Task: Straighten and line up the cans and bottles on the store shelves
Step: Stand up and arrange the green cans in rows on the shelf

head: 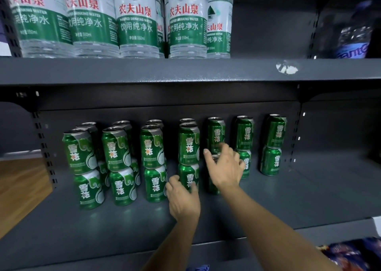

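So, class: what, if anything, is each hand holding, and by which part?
The left hand grips the bottom can of the fourth stack round its lower side. The right hand reaches at the fifth stack; whether it grips cannot be told.
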Demonstrator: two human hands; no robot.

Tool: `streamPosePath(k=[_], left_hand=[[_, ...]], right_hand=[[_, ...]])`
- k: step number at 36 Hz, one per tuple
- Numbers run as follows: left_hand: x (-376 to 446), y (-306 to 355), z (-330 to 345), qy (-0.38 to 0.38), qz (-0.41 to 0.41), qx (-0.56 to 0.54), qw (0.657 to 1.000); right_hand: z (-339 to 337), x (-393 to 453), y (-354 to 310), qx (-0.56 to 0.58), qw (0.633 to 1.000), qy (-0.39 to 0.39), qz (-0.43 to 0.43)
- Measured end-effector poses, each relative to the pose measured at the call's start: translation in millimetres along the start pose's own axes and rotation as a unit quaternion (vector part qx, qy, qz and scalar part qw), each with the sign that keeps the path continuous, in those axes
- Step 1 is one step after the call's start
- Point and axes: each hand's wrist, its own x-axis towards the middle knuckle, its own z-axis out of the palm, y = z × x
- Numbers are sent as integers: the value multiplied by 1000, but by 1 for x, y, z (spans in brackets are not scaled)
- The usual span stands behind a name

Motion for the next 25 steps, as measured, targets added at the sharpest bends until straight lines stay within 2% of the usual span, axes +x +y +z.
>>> streamPosePath(k=[4,11,17,25], left_hand=[[-13,12,3,39,105,8,994],[-49,52,48,-22,208,-19,978],[-71,82,102,-89,156,-50,983],[-64,104,159,-84,37,-68,993]], right_hand=[[-14,10,29,30,994,44,92],[-49,30,103,-16,983,58,171],[-65,67,156,-5,987,26,160],[-64,111,207,61,980,-111,151]])
